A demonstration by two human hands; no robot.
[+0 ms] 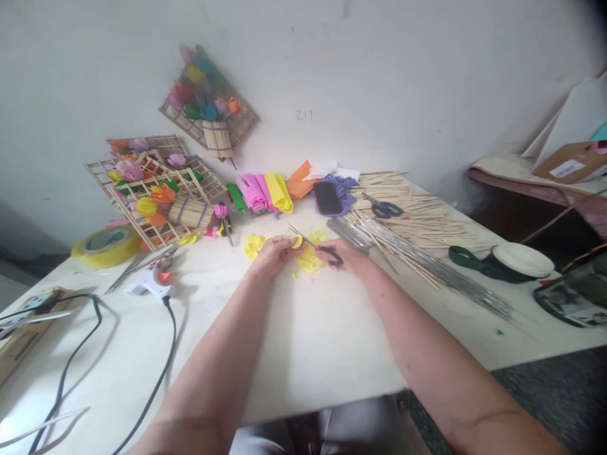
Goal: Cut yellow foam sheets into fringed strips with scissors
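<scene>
My left hand [276, 254] pinches a small piece of yellow crepe paper [297, 242] at the middle of the table. In my right hand [345, 254] is a pair of scissors [331, 254], its dark handles at my fingers and its blades pointing left and away, beside the yellow piece. Under and between both hands lie yellow paper scraps [312, 260]. More yellow cut pieces [253, 245] are heaped just left of my left hand. Whether the blades touch the paper I cannot tell.
Rolled crepe paper [256, 193], a phone [327, 198], wooden sticks [417, 218], second scissors [383, 206] and metal wires [436, 268] lie behind and right. Leftward are a glue gun [154, 278] with its cord, yellow tape [105, 245] and flower-filled stick frames [165, 196].
</scene>
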